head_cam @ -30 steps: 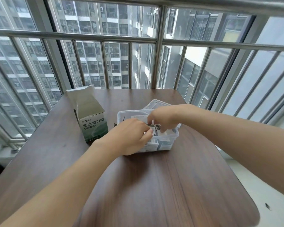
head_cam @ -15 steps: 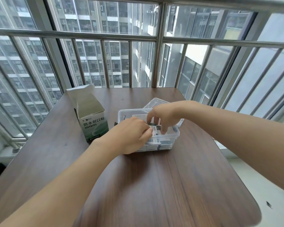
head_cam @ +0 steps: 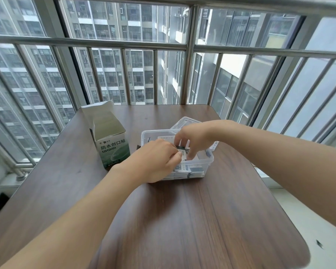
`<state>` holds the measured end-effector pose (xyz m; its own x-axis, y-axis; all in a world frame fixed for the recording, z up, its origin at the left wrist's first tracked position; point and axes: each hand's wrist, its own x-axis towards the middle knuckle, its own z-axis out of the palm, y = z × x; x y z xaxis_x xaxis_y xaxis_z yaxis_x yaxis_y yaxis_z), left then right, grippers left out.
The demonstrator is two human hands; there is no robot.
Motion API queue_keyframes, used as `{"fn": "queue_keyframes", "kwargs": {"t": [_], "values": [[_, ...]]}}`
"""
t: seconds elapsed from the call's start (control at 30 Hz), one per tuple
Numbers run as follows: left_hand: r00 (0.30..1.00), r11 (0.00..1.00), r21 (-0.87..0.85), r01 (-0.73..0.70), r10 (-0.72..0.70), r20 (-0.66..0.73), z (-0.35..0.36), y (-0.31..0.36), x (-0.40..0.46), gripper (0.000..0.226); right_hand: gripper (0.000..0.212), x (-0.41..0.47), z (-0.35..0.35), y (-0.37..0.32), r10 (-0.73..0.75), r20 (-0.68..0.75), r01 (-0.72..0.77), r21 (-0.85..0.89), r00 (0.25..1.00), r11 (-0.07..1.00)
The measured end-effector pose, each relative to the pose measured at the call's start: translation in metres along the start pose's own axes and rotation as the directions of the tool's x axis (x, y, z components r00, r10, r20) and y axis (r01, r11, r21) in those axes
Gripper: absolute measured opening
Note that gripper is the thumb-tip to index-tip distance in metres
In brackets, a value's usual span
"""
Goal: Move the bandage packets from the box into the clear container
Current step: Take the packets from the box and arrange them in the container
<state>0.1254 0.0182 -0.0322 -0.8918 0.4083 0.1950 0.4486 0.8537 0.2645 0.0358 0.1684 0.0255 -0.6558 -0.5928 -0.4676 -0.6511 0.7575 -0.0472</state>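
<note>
High-rise windows and steel railings are filling the background while you are working at a dark wooden table (head_cam: 182,220). You are reaching both hands over the clear container (head_cam: 208,162), which is sitting near the middle of the table with its lid (head_cam: 184,121) lying just behind it. Your left hand (head_cam: 153,162) and right hand (head_cam: 194,140) are meeting above the tub, fingertips pinching a small stack of bandage packets (head_cam: 182,152) between them, probably so the packets are going in squared up rather than scattered. More packets are already lying flat on the container's floor. You are leaving the box (head_cam: 111,140) standing upright to the left with its top flap open, close enough for another reach; whether anything remains inside it cannot be told.
</note>
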Motion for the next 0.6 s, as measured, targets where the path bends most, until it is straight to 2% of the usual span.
{"fn": "queue_keyframes", "kwargs": {"t": [0.6], "values": [[0.999, 1.000, 0.001, 0.029, -0.029, 0.018, -0.0017, 0.0001, 0.0000, 0.056, 0.060, 0.0011, 0.0069, -0.0036, 0.002, -0.027, -0.002, -0.022, 1.000, 1.000]]}}
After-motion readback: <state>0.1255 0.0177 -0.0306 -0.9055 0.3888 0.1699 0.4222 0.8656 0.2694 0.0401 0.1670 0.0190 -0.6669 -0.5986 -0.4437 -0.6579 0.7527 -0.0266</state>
